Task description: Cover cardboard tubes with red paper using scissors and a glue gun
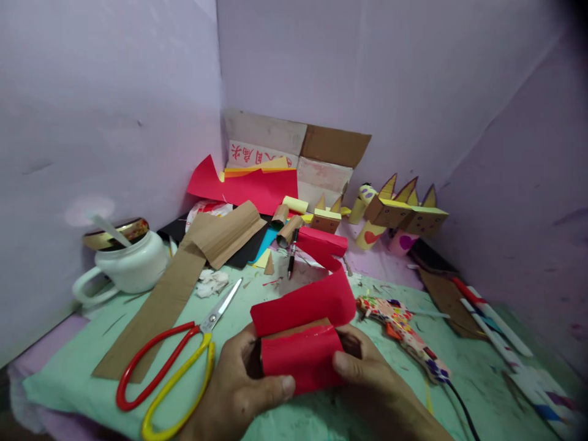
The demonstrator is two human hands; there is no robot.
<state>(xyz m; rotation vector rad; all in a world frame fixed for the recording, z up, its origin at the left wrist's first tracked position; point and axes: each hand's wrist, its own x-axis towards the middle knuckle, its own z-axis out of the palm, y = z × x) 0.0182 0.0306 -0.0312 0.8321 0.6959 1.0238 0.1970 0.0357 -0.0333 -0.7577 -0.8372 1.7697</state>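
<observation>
A cardboard tube, partly covered in red paper, lies sideways between my two hands near the front of the table. My left hand grips its left end, thumb across the front. On the right end, my right hand holds on with the thumb pressed to the red paper. A loose red strip curls up behind the tube, and brown cardboard shows between the strip and the front layer. Scissors with red and yellow handles lie open to the left. A patterned glue gun rests to the right.
Brown cardboard and a white mug are at the left. Small cardboard tubes, a pen and red sheets lie behind. Horned box figures stand back right; markers lie at far right.
</observation>
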